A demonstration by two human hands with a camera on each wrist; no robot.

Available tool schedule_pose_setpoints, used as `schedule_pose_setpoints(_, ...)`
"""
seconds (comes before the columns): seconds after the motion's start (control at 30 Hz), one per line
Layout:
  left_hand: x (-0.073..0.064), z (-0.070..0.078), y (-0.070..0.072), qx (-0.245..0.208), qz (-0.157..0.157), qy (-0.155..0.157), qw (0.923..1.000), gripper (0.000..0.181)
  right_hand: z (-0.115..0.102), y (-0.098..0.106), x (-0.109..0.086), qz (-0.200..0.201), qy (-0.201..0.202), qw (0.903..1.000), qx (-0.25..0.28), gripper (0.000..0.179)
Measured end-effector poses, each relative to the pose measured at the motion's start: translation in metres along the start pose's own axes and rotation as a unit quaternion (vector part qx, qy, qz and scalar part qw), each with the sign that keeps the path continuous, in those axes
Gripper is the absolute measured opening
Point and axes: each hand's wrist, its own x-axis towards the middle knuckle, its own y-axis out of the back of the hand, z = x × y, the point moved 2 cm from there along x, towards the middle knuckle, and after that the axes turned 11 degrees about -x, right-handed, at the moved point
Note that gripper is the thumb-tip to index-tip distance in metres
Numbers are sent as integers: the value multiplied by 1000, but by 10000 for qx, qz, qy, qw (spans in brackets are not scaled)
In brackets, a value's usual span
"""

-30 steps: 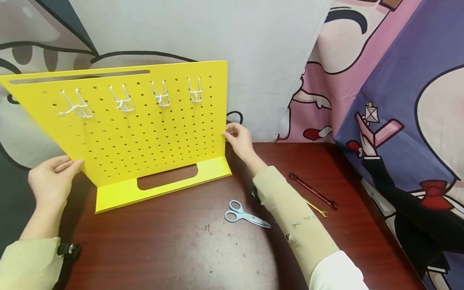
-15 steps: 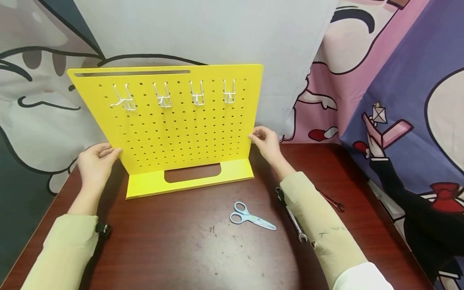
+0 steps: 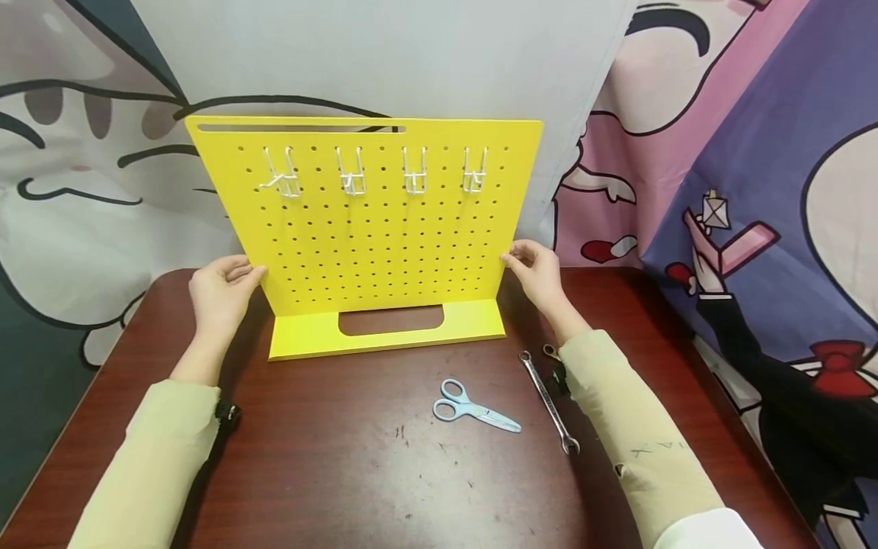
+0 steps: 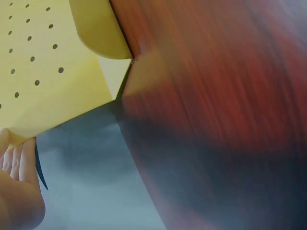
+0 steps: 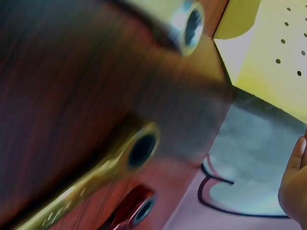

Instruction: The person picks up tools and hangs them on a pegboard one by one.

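A yellow pegboard (image 3: 384,267) stands upright on its base at the back of the table, with several white wire hooks (image 3: 352,177) along its upper part. My left hand (image 3: 222,296) pinches its left edge between thumb and fingers. On the opposite edge, at about the same height, my right hand (image 3: 538,276) pinches the board. The left wrist view shows the fingers (image 4: 26,160) behind the board's edge. Only part of the right hand (image 5: 295,187) enters the right wrist view, at its right border.
Light blue scissors (image 3: 473,408) lie on the dark red table (image 3: 329,450) in front of the board. To their right is a silver wrench (image 3: 549,404). A gold wrench (image 5: 96,177) and a red wrench (image 5: 134,211) lie near the right forearm. Printed cloth (image 3: 446,61) hangs behind.
Both hands have shifted the pegboard to the right and turned it to face more squarely forward. The right forearm moved right, uncovering the silver wrench and covering the red one in the head view.
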Motion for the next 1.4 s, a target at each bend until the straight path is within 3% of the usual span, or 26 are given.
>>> schedule_pose_setpoints(0.4, -6, 11, -38, -312, -313, -428, 9981, 30, 28, 33, -7, 275, -191, 9991, -246, 24)
schedule_pose_setpoints(0.67, -8, 15, -53, -354, -461, -455, 9973, 28, 38, 48, -15, 304, -405, 9984, -237, 25)
schedule_pose_setpoints(1.2, -13, 25, -55, -325, -639, -385, 9967, 25, 43, 52, -19, 295, -358, 9988, -131, 26)
schedule_pose_setpoints(1.4, -6, 38, -49, -848, -620, -247, 9942, 28, 44, 51, -18, 277, -469, 9984, 145, 26)
